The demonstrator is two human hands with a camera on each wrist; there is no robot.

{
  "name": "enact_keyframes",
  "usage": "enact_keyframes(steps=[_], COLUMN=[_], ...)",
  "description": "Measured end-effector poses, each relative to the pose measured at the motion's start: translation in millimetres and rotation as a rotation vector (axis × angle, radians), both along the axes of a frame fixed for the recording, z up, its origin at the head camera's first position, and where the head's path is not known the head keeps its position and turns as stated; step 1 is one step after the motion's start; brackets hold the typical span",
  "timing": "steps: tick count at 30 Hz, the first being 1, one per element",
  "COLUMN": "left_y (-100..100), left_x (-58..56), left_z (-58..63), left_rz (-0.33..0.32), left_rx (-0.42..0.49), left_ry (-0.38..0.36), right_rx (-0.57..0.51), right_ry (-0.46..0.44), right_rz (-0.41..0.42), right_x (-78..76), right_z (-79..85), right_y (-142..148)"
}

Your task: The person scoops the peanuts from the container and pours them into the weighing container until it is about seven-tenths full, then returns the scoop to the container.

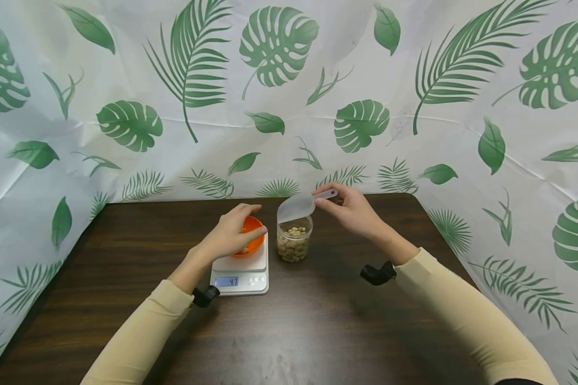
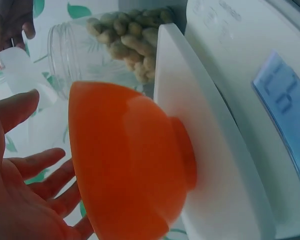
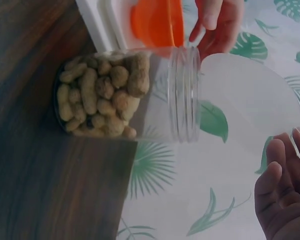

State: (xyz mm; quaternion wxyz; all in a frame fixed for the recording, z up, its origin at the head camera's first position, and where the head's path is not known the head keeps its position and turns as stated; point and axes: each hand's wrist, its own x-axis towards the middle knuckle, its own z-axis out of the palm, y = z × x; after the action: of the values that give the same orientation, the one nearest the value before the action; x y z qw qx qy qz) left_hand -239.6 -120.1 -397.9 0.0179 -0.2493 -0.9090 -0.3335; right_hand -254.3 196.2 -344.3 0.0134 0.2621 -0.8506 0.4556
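Note:
A translucent white scoop is held by its handle in my right hand, tilted over the mouth of a clear jar. Unshelled peanuts fill the jar's lower part. My left hand hovers at an orange bowl, thumb and fingers spread at its rim without gripping it. In the left wrist view some fingertips are beside or touching the bowl's side; I cannot tell which. The bowl stands on a white kitchen scale, and a little of its contents shows under the hand.
The scale's lit display seems to read 4.7. Jar and scale stand side by side on a dark wooden table. Behind the table's back edge hangs a white sheet printed with green leaves.

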Motion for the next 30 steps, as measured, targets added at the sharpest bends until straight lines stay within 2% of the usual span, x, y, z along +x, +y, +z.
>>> enact_keyframes(steps=[10,17,23,30], left_y=[14,19,23,29], left_x=[-0.4,-0.8,-2.6,-8.4], left_z=[2.7,5.7,6.0,2.1], left_rz=[-0.037,-0.061,-0.076,-0.089], left_rx=[-0.044,-0.054,-0.063,-0.102], left_ry=[0.006,-0.004,-0.009,-0.018], right_rx=[0.032,0.066,0.15,0.253], right_ry=[-0.016,-0.016,0.032,0.075], right_rz=[-0.008,0.017,0.064,0.082], right_x=[-1.5,-2.2,-6.0,-6.8], right_z=[3.8,7.4,7.7,12.8], right_y=[9,10,7,1])
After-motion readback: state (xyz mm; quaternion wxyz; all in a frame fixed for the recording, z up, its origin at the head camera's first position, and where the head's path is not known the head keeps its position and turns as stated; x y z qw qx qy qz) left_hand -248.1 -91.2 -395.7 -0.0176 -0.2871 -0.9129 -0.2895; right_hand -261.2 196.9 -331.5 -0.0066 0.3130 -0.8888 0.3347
